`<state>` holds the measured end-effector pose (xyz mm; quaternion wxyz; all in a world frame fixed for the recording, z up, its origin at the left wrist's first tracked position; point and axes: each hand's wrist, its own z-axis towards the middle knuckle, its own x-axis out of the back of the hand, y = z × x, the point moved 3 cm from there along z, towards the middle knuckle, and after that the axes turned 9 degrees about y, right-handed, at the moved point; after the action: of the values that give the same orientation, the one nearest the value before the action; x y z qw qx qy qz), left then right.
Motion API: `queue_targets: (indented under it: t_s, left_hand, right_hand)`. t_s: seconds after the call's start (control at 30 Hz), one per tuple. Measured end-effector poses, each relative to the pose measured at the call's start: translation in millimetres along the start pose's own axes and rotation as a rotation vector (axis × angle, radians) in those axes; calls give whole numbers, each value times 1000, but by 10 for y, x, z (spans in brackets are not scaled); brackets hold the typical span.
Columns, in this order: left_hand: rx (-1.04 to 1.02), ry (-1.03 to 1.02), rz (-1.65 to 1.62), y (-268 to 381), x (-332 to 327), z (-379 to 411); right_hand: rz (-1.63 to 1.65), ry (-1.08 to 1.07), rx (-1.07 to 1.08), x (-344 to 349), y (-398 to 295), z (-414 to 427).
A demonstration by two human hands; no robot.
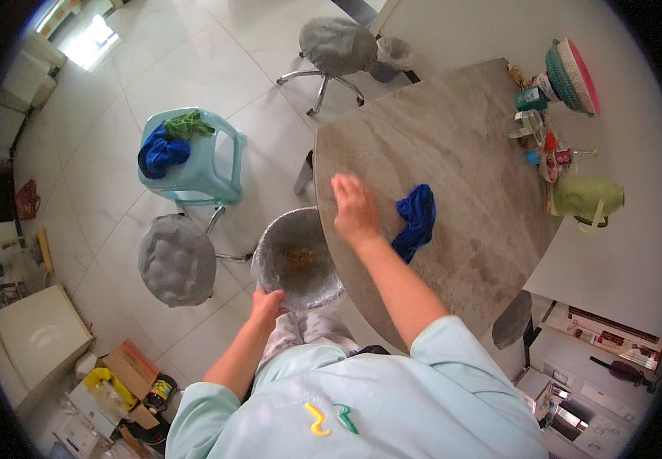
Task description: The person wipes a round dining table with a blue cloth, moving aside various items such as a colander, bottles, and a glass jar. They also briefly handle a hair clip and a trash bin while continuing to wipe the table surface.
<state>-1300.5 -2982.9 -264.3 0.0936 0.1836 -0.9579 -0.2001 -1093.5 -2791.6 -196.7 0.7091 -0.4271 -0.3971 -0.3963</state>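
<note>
My left hand [268,304] grips the near rim of a bin with a grey plastic liner [273,246], held just under the table's edge. Some brownish bits lie at the bottom of the liner. Over the left edge of the stone-patterned table [451,132] is my right hand [354,206], slightly blurred, its fingers close together and pointing away from me; whether it touches the surface I cannot tell. To the right of that hand, a crumpled dark blue cloth [417,218] lies on the table, partly hidden behind my forearm.
A light blue plastic stool [193,178] bears blue and green cloths. Grey-covered stools stand at the left [176,261] and beyond the table [337,46]. Along the table's right side are a green jug [586,198], small containers and stacked baskets [569,77]. Boxes [130,370] lie at lower left.
</note>
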Motion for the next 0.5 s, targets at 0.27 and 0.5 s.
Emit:
queue_targets:
  t_s: [0.27, 0.5]
  left_hand:
    - [11, -17, 1, -34, -13, 54]
    - [17, -2, 27, -81, -1, 119]
  right_hand:
    - [0, 82, -17, -1, 200, 494]
    - [-65, -85, 56, 506, -165, -314]
